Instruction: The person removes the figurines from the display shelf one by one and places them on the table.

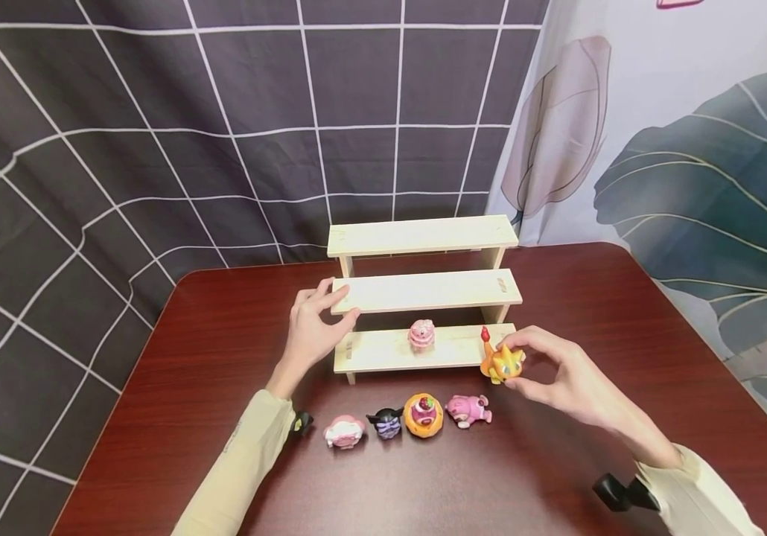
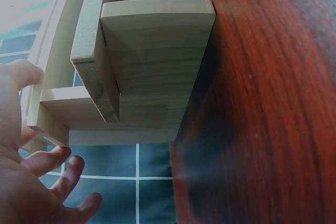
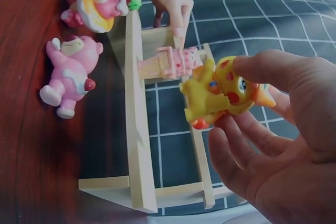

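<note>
My right hand (image 1: 581, 380) pinches a yellow and orange toy figurine (image 1: 505, 364) with a red-tipped tail between thumb and fingers. It is at the right end of the bottom tier; in the right wrist view, the figurine (image 3: 215, 90) is tilted sideways. My left hand (image 1: 308, 331) grips the left end of the middle tier of a three-tier wooden display stand (image 1: 427, 290). In the left wrist view its thumb and fingers (image 2: 55, 158) lie around that board end. On the bottom tier, near the middle, stands a pink ice-cream-like figurine (image 1: 421, 335).
Along the front of the stand, on the dark red table (image 1: 223, 357), lie a pink-and-white figurine (image 1: 344, 432), a black-and-purple one (image 1: 386, 423), one with an orange ring (image 1: 424, 415) and a pink bear (image 1: 468, 410). A gridded dark curtain (image 1: 249, 134) hangs behind.
</note>
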Demonstrator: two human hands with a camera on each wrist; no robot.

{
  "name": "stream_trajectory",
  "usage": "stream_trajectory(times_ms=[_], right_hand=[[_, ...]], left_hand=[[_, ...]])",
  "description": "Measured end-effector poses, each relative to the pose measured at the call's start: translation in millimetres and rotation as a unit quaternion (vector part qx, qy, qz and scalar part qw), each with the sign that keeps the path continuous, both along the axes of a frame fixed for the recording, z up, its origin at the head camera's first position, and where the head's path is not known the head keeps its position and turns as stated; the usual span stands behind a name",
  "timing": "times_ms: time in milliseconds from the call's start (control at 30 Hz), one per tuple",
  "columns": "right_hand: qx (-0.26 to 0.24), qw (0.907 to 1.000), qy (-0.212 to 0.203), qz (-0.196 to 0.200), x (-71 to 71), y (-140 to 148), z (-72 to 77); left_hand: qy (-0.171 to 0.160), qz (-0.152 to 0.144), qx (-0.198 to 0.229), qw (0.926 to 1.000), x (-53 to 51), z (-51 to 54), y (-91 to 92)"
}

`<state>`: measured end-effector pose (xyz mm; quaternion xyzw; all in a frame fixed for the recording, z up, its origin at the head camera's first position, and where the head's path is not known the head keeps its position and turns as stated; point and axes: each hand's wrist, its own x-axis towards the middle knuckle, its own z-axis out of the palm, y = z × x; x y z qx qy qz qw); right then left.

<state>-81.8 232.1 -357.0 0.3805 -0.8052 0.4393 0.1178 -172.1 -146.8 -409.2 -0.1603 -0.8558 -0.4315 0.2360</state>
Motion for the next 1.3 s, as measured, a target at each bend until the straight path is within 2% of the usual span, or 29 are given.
stream_trajectory(times_ms=[267, 700, 933, 1300], right_hand=[[0.037, 0.999, -0.022, 0.01, 7.8, 8, 0.9], [0.049, 0.9985, -0.021, 0.012, 18.0, 15, -12.8], [0.048, 0.9982, -0.025, 0.027, 20.6, 20, -21.8], [0.059, 0.9974, -0.04, 0.011, 25.0, 20, -28.1]], left_hand=[[-0.004, 0.0, 0.001, 1.0, 0.0, -0.5, 0.2], [0.001, 0.0, 0.002, 1.0, -0.5, -0.8, -0.2], [0.003, 0.002, -0.001, 1.0, -0.9, -1.7, -0.3], [0.001, 0.005, -0.004, 1.0, 0.0, -0.9, 0.3]])
